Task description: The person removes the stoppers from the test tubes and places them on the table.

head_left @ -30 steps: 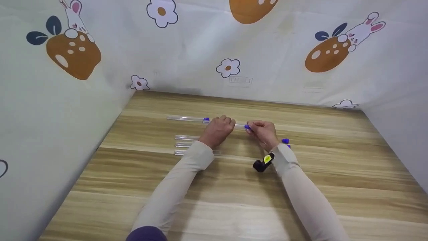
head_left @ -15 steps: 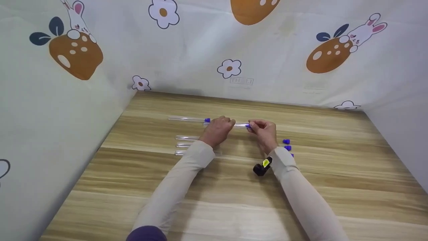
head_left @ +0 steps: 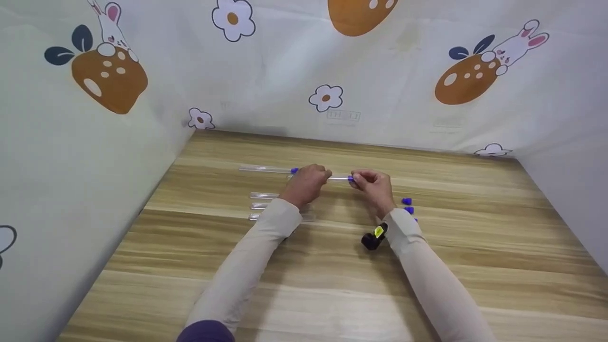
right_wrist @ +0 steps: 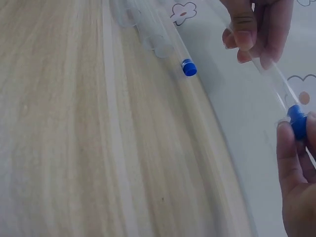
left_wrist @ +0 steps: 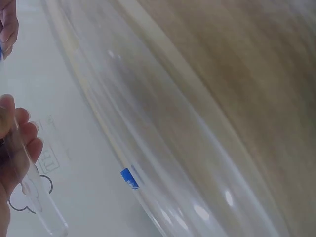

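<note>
Here we are, mid-frame, with both hands busy: the left hand (head_left: 306, 185) curls round a clear tube (head_left: 340, 178), while the right hand (head_left: 377, 190) pinches a blue stopper (right_wrist: 297, 123) between thumb and fingertips. That stopper is right at the tube's end; how far in it sits, we can't tell. In the left wrist view we catch the tube's rounded end, pointing down at lower left. Just left of the hands, a capped tube (head_left: 264, 168) lies on the worktop (head_left: 332, 294), and below it we count three more tubes (head_left: 264, 195), partly behind the left hand and sleeve (head_left: 237, 266). Over to the right of centre, we spot loose stoppers (head_left: 407, 201), the lowest half hidden by the other cuff. Across the top, we see a pale wall covering (head_left: 280, 66) with rabbits and flowers.
</note>
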A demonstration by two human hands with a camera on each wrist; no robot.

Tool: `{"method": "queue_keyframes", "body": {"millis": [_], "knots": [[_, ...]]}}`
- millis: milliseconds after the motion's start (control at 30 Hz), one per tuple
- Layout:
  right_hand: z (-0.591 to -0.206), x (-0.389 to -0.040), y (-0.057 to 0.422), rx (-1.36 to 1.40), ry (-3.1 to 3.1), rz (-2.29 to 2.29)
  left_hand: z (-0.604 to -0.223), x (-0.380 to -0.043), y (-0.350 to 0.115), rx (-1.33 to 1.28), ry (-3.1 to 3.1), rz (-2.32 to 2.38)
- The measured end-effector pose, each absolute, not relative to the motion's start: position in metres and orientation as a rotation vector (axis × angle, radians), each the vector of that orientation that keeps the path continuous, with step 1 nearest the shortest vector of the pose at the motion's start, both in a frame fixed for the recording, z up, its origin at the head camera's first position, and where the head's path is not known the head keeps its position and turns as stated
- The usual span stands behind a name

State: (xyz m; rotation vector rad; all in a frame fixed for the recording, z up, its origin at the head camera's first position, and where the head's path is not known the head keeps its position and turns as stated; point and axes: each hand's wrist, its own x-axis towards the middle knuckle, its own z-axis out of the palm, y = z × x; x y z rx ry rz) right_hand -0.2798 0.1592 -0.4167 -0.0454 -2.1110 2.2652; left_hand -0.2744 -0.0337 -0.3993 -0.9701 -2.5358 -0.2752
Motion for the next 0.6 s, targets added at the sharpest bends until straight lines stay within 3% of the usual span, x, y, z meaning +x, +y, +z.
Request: {"method": "queue_keyframes", "body": {"millis": [600], "knots": [[-0.409,-0.282,0.166,-0.233,-2.147,2.41,-0.412,-0.275,-0.03,-0.945,-2.134,0.205]]}}
